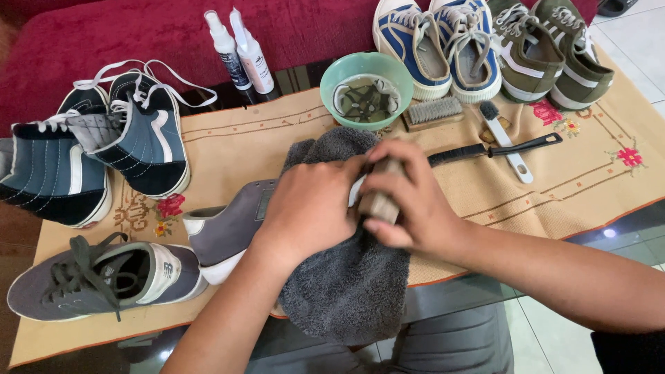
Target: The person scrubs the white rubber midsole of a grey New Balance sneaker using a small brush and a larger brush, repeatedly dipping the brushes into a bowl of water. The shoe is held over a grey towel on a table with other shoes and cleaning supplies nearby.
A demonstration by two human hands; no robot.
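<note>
Holding a grey shoe (pixel 228 232) down on a grey towel (pixel 346 284), the left hand (pixel 308 208) presses flat over the shoe's upper, fingers spread and not closed round anything, while the right hand (pixel 409 197) is clamped on a small wooden brush (pixel 381 201) set against the shoe. The two hands touch over the towel, which lies at the near edge of a tan mat (pixel 235 142) covering the table. Left of the towel sits the matching grey shoe (pixel 104 280), laced, on its side. Beyond that stand two blue high-tops (pixel 90 156) with loose white laces. Just behind the towel is a green bowl (pixel 366 86) of cloudy water with laces in it, and left of the bowl two spray bottles (pixel 241 52). Right of the bowl lie a wooden brush (pixel 433 112), a white brush (pixel 504 142) and a black long-handled brush (pixel 495 149). Behind these stand blue-and-white sneakers (pixel 436 45) and olive sneakers (pixel 547 52).
</note>
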